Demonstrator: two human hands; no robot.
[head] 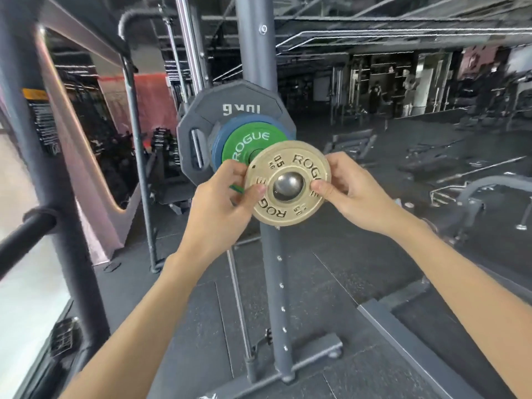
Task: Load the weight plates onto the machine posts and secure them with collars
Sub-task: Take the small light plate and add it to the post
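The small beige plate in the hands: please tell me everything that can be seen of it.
The beige plate is a small round disc, apparently worn metal, marked ROGUE twice and 0.5 KG. It faces the camera, slightly tilted. The rounded steel post end shows through its centre hole. The left hand and right hand pinch its opposite edges, thumbs on its face. A green plate sits behind it.

Small tan 0.5 kg plate (288, 183) at post tip (284, 186); green plate (247, 142), blue plate (216, 139), grey 10 kg plate (230, 110) stacked behind.
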